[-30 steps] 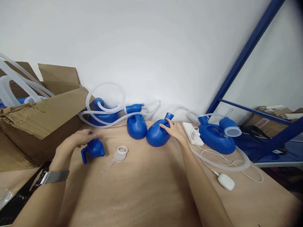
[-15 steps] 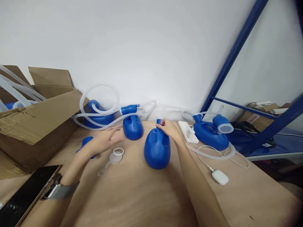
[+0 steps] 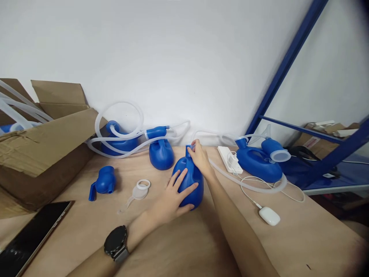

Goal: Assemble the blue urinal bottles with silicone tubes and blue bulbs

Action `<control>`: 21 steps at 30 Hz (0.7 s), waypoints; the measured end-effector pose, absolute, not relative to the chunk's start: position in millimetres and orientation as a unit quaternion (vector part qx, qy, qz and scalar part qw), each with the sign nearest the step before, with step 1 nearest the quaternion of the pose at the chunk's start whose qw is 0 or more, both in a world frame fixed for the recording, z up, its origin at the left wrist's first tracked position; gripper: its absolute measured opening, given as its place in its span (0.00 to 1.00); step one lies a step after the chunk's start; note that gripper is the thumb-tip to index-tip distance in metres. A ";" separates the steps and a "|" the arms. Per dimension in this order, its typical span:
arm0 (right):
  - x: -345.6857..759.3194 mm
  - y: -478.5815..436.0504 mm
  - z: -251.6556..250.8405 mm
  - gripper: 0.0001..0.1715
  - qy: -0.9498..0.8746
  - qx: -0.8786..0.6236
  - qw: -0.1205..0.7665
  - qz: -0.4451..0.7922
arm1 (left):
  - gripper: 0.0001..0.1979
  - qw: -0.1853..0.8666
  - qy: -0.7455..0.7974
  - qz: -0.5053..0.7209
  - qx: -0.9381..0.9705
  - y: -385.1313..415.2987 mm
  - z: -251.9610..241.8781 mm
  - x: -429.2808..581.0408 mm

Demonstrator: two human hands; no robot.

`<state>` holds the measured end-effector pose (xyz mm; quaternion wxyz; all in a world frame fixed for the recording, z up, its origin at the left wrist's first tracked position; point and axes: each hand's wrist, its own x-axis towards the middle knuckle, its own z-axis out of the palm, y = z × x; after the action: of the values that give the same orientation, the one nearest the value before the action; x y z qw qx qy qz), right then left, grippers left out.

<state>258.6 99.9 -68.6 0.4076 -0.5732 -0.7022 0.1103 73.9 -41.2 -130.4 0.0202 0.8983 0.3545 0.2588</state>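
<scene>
In front of me on the table stands a blue plastic urinal bottle (image 3: 197, 192) with a moulded handle and a narrow neck, leaning slightly left. My right hand (image 3: 201, 158) grips it at the neck, thumb and fingers closed near the top. My left hand (image 3: 170, 202) lies against the bottle's near left side with fingers spread. To the left rest a translucent cap with ring and strap (image 3: 140, 191) and a separate blue spout piece (image 3: 106, 181). Part of the bottle's neck is hidden by my right fingers.
Another blue bottle (image 3: 161, 156) and coiled clear tubing (image 3: 119, 103) lie along the wall. A cardboard box (image 3: 49, 142) stands left, above a phone (image 3: 34, 231). At right are a power strip (image 3: 229, 159), a tubed bottle (image 3: 256, 165), a white charging case (image 3: 269, 215) and a blue rack (image 3: 288, 54).
My left hand has moved right, from above the blue spout piece onto the bottle. The spout piece is now fully visible. The bottle has shifted slightly left, tilting, with my right hand still at its neck.
</scene>
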 end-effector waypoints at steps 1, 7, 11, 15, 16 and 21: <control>256.6 99.5 -68.0 0.11 -0.702 -0.573 0.406 0.117 | 0.40 0.008 0.359 0.275 0.892 -43.0 -138.0 78.4; 255.1 96.5 -55.6 0.13 -0.710 -0.570 0.376 0.173 | 0.41 -0.022 0.385 0.315 0.867 -57.4 -155.8 98.2; 262.4 97.7 -47.1 0.14 -0.715 -0.554 0.360 0.227 | 0.42 -0.028 0.388 0.317 0.865 -63.5 -152.9 101.4; 276.0 99.8 -39.8 0.15 -0.728 -0.525 0.368 0.244 | 0.41 -0.033 0.383 0.321 0.865 -63.2 -151.2 101.4; 280.3 99.8 -38.8 0.16 -0.730 -0.518 0.375 0.239 | 0.41 -0.036 0.381 0.323 0.866 -63.0 -150.9 101.1; 300.6 98.0 -47.4 0.38 -0.771 -0.445 0.399 0.218 | 0.43 -0.048 0.386 0.332 0.859 -66.0 -150.9 99.0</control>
<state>300.6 98.0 -47.4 0.3994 -0.4448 -0.7714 0.2179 99.0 -66.0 -150.9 -0.0481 0.8591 0.3863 0.3321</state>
